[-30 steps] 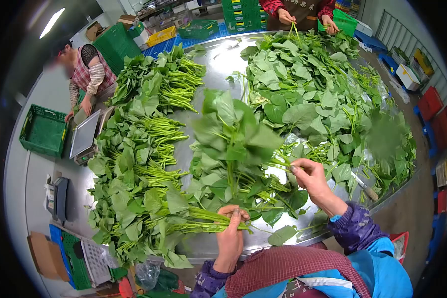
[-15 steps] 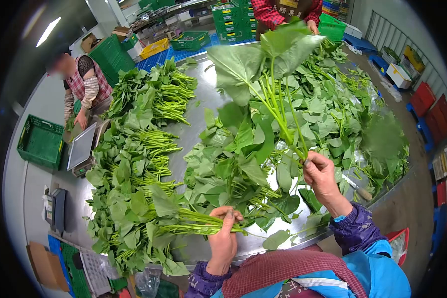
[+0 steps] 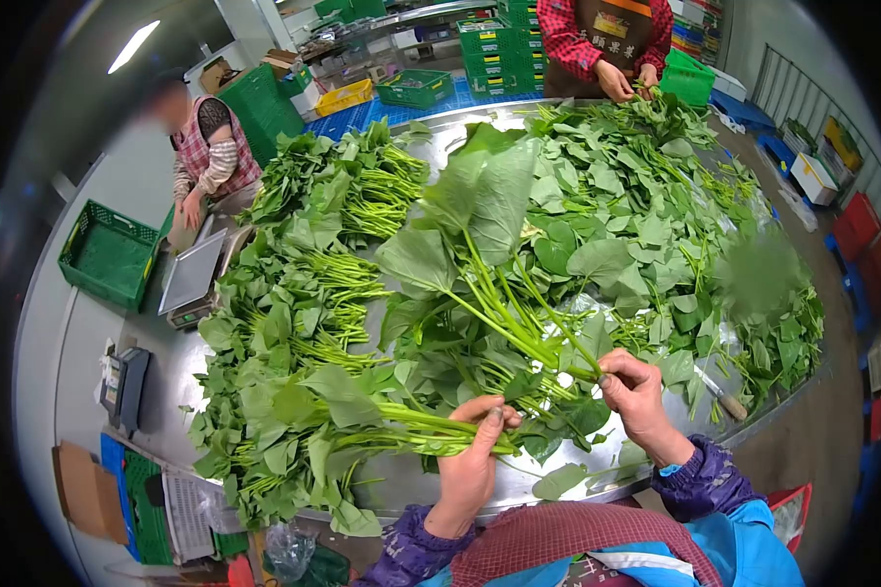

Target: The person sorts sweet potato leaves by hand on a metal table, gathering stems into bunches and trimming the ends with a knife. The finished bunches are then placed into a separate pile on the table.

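Observation:
My left hand (image 3: 472, 468) is closed around a bunch of long green stems (image 3: 406, 427), whose leaves point left over the metal table. Between the thumb and fingers of my right hand (image 3: 640, 399) is the lower end of a leafy green sprig (image 3: 507, 323); its broad leaves reach up and to the left. The two hands are apart, with cut ends toward the right in both. Beneath the sprig lies a loose heap of leafy greens (image 3: 431, 338). To the left, bunches of greens (image 3: 333, 284) lie in a column with their stems facing right.
A large pile of greens (image 3: 646, 235) covers the table's right side. A knife (image 3: 722, 396) lies near the right edge. Beyond stand a scale (image 3: 194, 284), a green crate (image 3: 108, 252) and stacked green crates (image 3: 499, 59). One co-worker (image 3: 607, 49) handles greens opposite; another (image 3: 210, 147) is at left.
My right hand has brought the sprig lower and tilted it left, nearer to my left hand's bunch. The view has shifted slightly. The co-worker at left has moved their hands together.

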`<state>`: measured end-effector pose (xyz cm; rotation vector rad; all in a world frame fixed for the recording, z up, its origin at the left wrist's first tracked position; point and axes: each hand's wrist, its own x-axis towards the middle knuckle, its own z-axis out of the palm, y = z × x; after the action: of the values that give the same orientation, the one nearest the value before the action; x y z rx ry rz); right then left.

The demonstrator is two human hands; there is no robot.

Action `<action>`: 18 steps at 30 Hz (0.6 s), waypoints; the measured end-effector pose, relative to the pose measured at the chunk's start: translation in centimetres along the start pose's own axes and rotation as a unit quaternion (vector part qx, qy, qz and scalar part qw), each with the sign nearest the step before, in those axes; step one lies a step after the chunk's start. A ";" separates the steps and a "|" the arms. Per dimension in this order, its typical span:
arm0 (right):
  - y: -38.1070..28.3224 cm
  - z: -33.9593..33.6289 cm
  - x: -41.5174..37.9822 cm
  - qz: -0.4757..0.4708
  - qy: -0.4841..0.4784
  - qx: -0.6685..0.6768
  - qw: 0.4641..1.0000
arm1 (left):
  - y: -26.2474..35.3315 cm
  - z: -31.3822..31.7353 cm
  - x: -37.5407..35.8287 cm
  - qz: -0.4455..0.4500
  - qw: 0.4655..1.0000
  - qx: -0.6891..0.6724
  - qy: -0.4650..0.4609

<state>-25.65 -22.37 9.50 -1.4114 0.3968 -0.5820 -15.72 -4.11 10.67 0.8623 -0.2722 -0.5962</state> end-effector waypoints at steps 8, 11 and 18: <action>2.9 1.5 -2.7 0.052 -0.125 -0.058 0.989 | -1.0 0.0 0.3 -0.031 0.994 0.097 0.027; 2.3 1.7 -2.3 0.095 -0.225 -0.159 0.957 | -1.4 -1.0 -0.1 -0.041 0.993 0.102 0.031; 3.0 3.1 -1.7 0.293 -0.320 0.041 0.900 | -2.5 -2.2 -1.7 -0.102 0.992 0.068 0.007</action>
<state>-24.84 -18.71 6.82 -1.2334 0.2378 0.3583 -17.02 -2.94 7.38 1.0337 -0.2141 -0.7679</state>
